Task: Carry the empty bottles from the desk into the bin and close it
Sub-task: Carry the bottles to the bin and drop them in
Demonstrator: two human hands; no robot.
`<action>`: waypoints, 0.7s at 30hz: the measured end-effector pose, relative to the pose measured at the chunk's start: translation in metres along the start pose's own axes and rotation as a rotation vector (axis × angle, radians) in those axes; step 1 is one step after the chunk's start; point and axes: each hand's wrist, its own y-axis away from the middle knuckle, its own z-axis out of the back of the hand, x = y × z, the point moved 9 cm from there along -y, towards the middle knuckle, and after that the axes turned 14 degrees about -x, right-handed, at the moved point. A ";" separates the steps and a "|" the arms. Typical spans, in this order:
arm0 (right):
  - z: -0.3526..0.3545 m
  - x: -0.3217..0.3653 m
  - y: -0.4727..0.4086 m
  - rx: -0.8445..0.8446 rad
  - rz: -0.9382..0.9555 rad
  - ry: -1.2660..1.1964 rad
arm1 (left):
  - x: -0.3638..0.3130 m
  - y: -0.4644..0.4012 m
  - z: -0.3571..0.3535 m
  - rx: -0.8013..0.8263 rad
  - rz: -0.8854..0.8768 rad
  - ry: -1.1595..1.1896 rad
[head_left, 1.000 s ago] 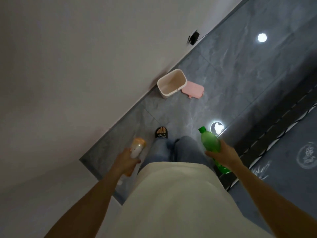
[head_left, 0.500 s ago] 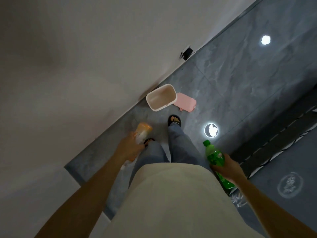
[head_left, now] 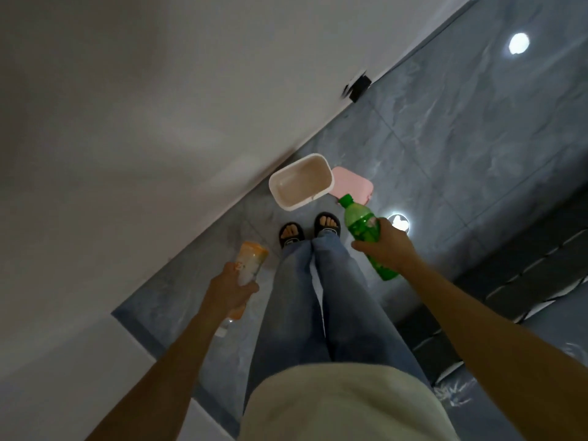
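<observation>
A small white bin stands open on the grey floor against the wall, just ahead of my feet. Its pink lid lies on the floor at its right side. My right hand grips a green plastic bottle around its middle, cap pointing toward the lid. My left hand holds an orange and white bottle, lower and to the left of the bin. The bin's inside looks bare.
A pale wall runs along the left, meeting the grey tiled floor. A black plug sits at the wall base farther ahead. Dark patterned mats lie to the right. Ceiling lights reflect on the tiles.
I have walked up to the bin, which is now right at my feet. My right hand has lifted the green bottle up and forward, near the lid.
</observation>
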 end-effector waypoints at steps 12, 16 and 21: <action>-0.221 0.071 -0.194 -0.021 -0.490 -0.957 | -0.102 -0.240 -0.099 -0.126 -0.197 0.153; -0.294 0.077 -0.246 0.076 -0.656 -1.240 | -0.109 -0.297 -0.129 -0.203 -0.237 0.215; -0.337 0.069 -0.303 0.027 -0.734 -1.253 | -0.108 -0.343 -0.155 -0.228 -0.279 0.267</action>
